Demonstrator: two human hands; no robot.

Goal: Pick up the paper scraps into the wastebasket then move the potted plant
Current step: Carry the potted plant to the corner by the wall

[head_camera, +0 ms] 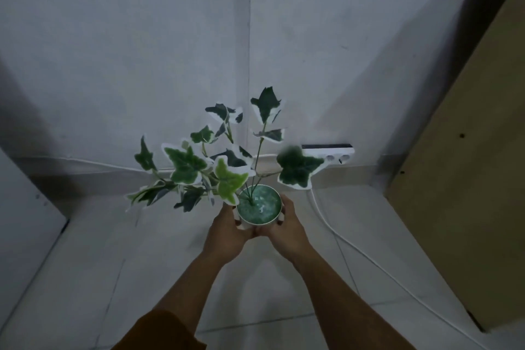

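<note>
Two hands cupped the potted plant in a dim room corner, above the tiled floor.

Left to right: the left hand [225, 231] pressed against the left side of the small white pot [259, 209], fingers curled round its wall; the right hand [287, 229] mirrored it on the right, and the two met beneath the pot's near side. The potted ivy [224, 167] sat between the palms, directly ahead of both wrists, neither hand nearer. Its stems rose roughly upright, with most leaves spreading left and away from the person. Beyond, a white power strip [338, 155] lay by the wall, its cable [369, 258] trailing over the floor [85, 278] to the right, beside a brown board [468, 207]. No paper scraps or wastebasket showed, so that part looked done.
</note>
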